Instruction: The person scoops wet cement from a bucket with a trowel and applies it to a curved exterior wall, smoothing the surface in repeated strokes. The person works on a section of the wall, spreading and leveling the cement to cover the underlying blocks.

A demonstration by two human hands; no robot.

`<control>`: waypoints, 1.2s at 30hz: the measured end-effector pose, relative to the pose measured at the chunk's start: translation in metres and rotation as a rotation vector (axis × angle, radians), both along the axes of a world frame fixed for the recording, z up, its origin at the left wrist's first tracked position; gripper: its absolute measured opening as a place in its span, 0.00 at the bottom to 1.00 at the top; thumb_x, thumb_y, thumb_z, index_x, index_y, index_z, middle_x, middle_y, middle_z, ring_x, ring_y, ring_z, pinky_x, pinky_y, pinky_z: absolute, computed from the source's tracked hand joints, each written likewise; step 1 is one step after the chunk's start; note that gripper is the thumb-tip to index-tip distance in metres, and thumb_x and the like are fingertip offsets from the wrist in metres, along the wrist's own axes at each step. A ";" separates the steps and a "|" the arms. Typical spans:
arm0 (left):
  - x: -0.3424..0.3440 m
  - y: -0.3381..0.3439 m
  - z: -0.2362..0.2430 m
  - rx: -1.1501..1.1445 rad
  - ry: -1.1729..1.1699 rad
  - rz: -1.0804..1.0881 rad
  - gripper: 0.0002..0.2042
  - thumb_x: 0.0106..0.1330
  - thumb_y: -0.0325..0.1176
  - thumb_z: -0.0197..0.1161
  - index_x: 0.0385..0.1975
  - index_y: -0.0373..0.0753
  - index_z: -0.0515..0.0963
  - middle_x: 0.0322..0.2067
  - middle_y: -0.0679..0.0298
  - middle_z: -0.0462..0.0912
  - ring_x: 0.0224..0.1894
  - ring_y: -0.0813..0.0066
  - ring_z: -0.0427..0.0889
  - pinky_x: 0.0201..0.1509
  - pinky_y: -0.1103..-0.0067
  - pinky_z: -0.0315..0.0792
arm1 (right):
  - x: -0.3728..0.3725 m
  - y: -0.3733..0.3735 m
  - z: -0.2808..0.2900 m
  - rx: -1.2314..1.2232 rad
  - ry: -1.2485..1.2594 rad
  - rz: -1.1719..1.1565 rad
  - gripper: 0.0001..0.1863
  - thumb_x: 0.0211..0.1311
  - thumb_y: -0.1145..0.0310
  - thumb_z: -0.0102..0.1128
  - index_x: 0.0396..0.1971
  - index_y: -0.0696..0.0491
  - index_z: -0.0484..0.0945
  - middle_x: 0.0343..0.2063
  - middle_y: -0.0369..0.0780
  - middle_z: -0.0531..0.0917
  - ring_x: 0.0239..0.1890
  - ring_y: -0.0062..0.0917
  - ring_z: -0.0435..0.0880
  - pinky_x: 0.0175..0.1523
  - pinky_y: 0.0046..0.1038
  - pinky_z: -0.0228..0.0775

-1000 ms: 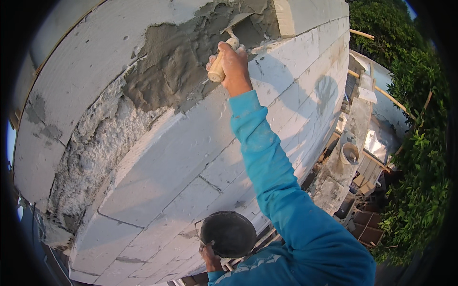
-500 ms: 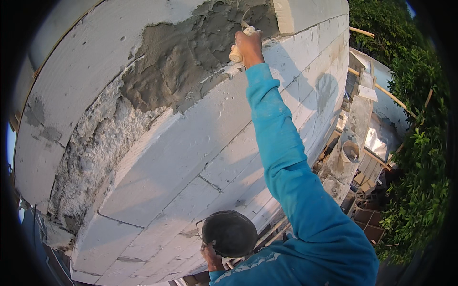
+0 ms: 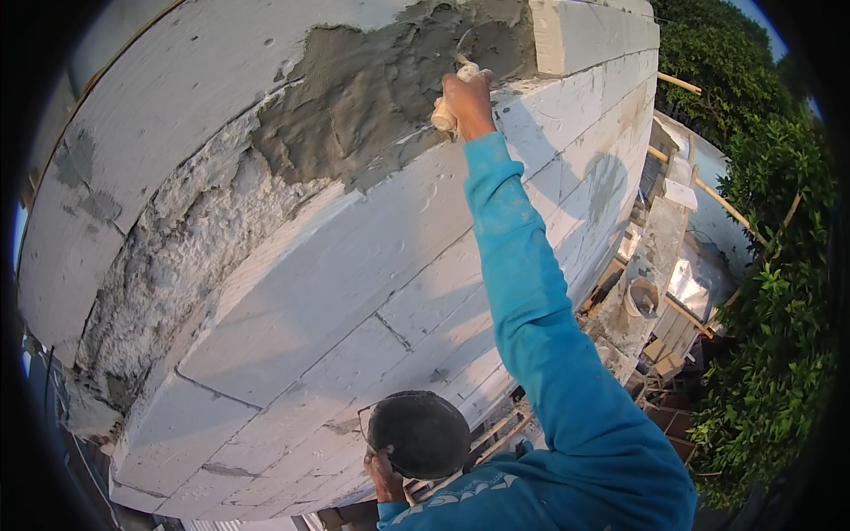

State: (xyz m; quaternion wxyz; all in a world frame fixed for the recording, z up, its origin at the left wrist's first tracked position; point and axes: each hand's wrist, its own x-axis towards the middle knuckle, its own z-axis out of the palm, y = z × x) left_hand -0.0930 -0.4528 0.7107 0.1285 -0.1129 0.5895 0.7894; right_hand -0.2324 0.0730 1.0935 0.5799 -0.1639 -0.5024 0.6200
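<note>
In my raised right hand [image 3: 469, 99] is a trowel [image 3: 444, 116], its pale handle wrapped by my fingers. Its curved neck reaches up over the wet grey mortar [image 3: 350, 102]; the blade is hard to make out against it. The mortar lies in a rough patch in a gap of the white block wall [image 3: 310, 301], beside the end of a pale block [image 3: 575, 40]. Low down, close to my body, my left hand [image 3: 385, 478] grips the rim of a round black bucket [image 3: 419, 434]. The bucket's inside is dark.
Rough, bare whitish masonry [image 3: 204, 212] runs down-left from the mortar. At the right, below the wall, stands a plank scaffold [image 3: 660, 230] with a mortar-stained bucket [image 3: 641, 297]. Wooden poles [image 3: 730, 208] stick out there, with leafy trees [image 3: 761, 372] beyond.
The view has turned slightly, so the wall appears shifted. My right hand with the trowel has moved a little left along the mortar. My left hand keeps hold of the bucket.
</note>
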 end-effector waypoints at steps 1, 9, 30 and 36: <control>0.001 -0.007 -0.002 -0.011 -0.004 0.012 0.14 0.49 0.19 0.58 0.38 0.31 0.79 0.37 0.59 0.83 0.35 0.66 0.81 0.40 0.74 0.76 | 0.005 -0.019 0.008 0.066 -0.067 -0.027 0.40 0.53 0.71 0.55 0.60 0.74 0.44 0.50 0.65 0.71 0.50 0.47 0.80 0.52 0.36 0.75; -0.003 -0.025 -0.023 -0.123 0.057 -0.046 0.11 0.48 0.21 0.60 0.34 0.32 0.80 0.32 0.63 0.81 0.32 0.70 0.76 0.38 0.73 0.72 | 0.028 -0.088 0.043 0.385 -0.511 -0.303 0.46 0.53 0.68 0.58 0.63 0.75 0.41 0.49 0.62 0.75 0.52 0.49 0.78 0.57 0.37 0.71; -0.006 -0.050 -0.010 -0.006 -0.047 -0.009 0.17 0.48 0.18 0.58 0.41 0.30 0.78 0.35 0.58 0.82 0.34 0.66 0.81 0.38 0.72 0.77 | -0.004 -0.127 -0.001 0.237 -0.199 -0.166 0.31 0.56 0.75 0.55 0.55 0.66 0.50 0.44 0.56 0.73 0.39 0.42 0.80 0.41 0.37 0.74; -0.020 -0.070 -0.042 -0.013 -0.068 -0.027 0.15 0.49 0.18 0.58 0.40 0.31 0.78 0.34 0.58 0.82 0.34 0.66 0.81 0.39 0.72 0.77 | 0.022 -0.202 0.000 0.236 -0.097 0.012 0.34 0.59 0.74 0.54 0.58 0.70 0.47 0.50 0.63 0.70 0.52 0.51 0.77 0.58 0.40 0.68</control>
